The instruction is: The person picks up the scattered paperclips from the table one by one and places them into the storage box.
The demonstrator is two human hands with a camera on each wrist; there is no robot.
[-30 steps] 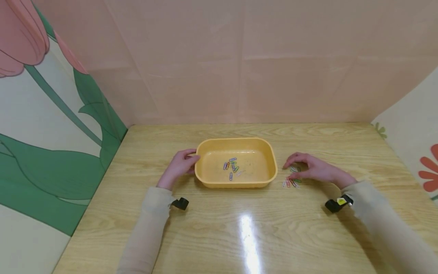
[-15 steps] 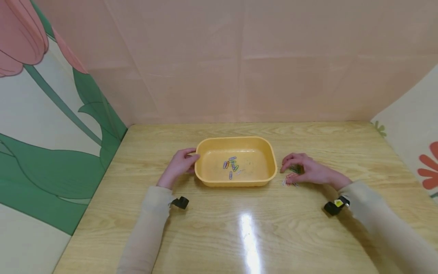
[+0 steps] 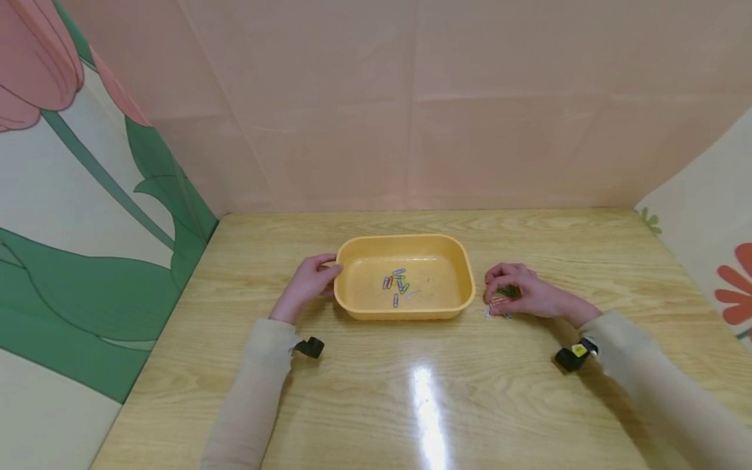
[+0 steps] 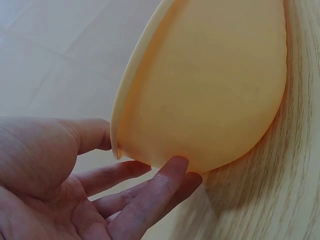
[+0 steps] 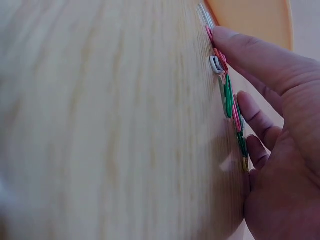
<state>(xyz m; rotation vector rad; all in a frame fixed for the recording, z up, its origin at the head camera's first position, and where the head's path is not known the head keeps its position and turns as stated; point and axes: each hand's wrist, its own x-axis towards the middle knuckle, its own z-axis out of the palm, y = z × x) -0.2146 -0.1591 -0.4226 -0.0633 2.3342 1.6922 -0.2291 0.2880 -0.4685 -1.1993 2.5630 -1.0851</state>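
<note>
A yellow plastic tray (image 3: 405, 314) sits on the wooden table with several coloured paper clips (image 3: 401, 281) inside. At its left end, my left hand (image 3: 308, 282) holds the rim, the thumb over it and the fingers against the outer wall, as the left wrist view shows. Right of the tray, my right hand (image 3: 525, 292) is low over a small group of paper clips (image 5: 228, 97) on the table: green, pink, red and white. Its thumb (image 5: 235, 42) touches a pink clip, and the index finger curls in opposite. The hand partly hides these clips.
The light wood table (image 3: 352, 391) reaches back to a pink-covered wall (image 3: 411, 130). A flower-patterned panel (image 3: 106, 261) stands along the left side, another (image 3: 722, 228) on the right. Each wrist wears a black camera (image 3: 570, 358).
My right hand has moved slightly left and its thumb and index finger have drawn together over the reddish clips. My left hand and the tray stay in place.
</note>
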